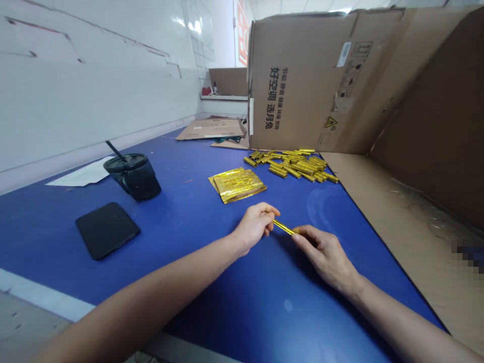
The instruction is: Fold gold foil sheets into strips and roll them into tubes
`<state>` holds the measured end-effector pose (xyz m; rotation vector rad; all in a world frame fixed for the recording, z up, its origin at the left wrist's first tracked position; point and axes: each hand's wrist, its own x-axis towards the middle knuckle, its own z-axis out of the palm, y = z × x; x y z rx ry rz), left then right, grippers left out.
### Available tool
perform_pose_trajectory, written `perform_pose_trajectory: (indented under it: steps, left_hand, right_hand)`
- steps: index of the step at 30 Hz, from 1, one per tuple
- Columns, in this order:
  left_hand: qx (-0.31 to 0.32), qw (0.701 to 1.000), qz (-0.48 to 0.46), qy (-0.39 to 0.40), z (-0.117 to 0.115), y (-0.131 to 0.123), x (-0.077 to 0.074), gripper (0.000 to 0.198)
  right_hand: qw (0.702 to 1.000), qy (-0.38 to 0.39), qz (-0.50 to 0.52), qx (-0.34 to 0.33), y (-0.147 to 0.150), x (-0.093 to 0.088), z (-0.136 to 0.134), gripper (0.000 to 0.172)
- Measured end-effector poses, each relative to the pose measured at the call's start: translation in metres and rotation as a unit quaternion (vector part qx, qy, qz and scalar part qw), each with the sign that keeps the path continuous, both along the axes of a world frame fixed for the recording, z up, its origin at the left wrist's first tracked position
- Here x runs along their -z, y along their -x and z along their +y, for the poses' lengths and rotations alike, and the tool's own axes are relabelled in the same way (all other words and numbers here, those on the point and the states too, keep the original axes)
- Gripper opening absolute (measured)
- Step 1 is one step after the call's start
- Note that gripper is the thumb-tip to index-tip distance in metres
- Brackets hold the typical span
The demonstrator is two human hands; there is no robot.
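Observation:
My left hand and my right hand pinch opposite ends of a thin gold foil roll above the blue table. Beyond my hands lies a flat stack of gold foil sheets. Farther right is a loose heap of short gold foil rolls, lying at mixed angles. Neither hand touches the stack or the heap.
A black phone lies face down at the left, and a dark tumbler with a straw stands beyond it on white paper. A large cardboard box stands at the far right, and flattened cardboard lies farther back.

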<state>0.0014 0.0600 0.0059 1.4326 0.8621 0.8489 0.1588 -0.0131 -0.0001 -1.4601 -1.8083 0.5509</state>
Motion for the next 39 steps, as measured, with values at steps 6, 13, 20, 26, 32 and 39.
perform_pose_trajectory:
  steps: [6, 13, 20, 26, 32, 39]
  left_hand:
    - [0.109, 0.985, 0.051, -0.127, -0.006, 0.001, 0.004, 0.015]
    - [0.147, 0.967, 0.092, -0.185, -0.024, -0.001, 0.004, 0.017]
    - [0.121, 0.981, 0.029, -0.15, -0.013, 0.002, 0.0, 0.014]
    - [0.109, 0.984, -0.001, -0.138, 0.0, 0.007, -0.005, 0.014]
    - [0.098, 0.986, -0.01, -0.137, 0.005, 0.01, -0.006, 0.015]
    - [0.074, 0.993, -0.048, -0.083, 0.009, 0.009, -0.004, 0.016]
  right_hand:
    - [0.995, 0.09, 0.029, -0.036, 0.001, -0.003, -0.001, 0.037]
    - [0.985, 0.131, 0.018, -0.108, 0.003, -0.001, 0.0, 0.037]
    - [0.979, 0.159, 0.082, -0.093, 0.003, -0.002, 0.001, 0.039]
    - [0.988, 0.129, 0.064, -0.063, 0.001, -0.001, 0.001, 0.041]
    - [0.984, 0.15, 0.072, -0.058, 0.002, -0.001, 0.0, 0.043]
    - [0.992, 0.103, 0.054, -0.046, 0.002, 0.003, 0.001, 0.042]
